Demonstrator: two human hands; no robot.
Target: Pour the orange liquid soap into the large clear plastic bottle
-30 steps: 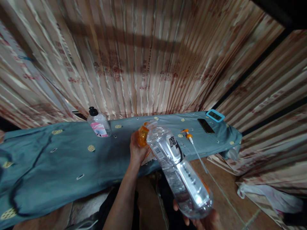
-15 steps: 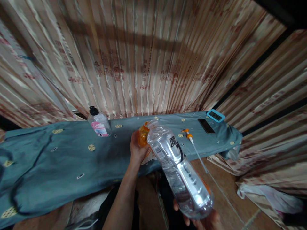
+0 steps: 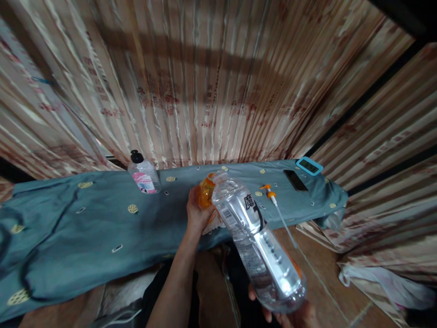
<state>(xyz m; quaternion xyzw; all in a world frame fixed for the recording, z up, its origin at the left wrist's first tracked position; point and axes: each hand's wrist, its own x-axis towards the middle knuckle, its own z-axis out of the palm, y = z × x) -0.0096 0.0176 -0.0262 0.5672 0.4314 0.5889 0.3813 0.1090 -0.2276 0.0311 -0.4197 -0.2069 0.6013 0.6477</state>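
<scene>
**Bottles meeting mouth to mouth at the tabletop's near edge**

Left hand (image 3: pixel 197 213) wrapped around a small orange bottle (image 3: pixel 206 191), upright just inside the near edge of the tabletop (image 3: pixel 102 228). Right hand (image 3: pixel 293 314) cupped under the base of a large clear bottle (image 3: pixel 256 241), fingers curled up onto its bottom rim. Clear bottle tilted steeply, base low and off the tabletop toward the body, neck raised and touching the top of the orange bottle on its right side. Liquid visible in the clear bottle's lower part.

Relative to the orange bottle: orange pump head (image 3: pixel 269 193) with its long white tube lying to the right, tube running past the near edge and out over the floor. Dark phone (image 3: pixel 295 180) farther right, flat on the blue cloth; teal-framed timer (image 3: pixel 308 166) beyond it, near the tabletop's right end. Clear dispenser bottle (image 3: pixel 144 174) with a black cap and pink label standing well to the left, close to the far edge by the curtain (image 3: pixel 205 82).

Open cloth between the orange bottle and the dispenser bottle, and a long bare stretch farther left. Less room on the right, with pump head, phone and timer before the right corner, cloth drooping over it. Curtain folds hanging right behind the far edge.
</scene>
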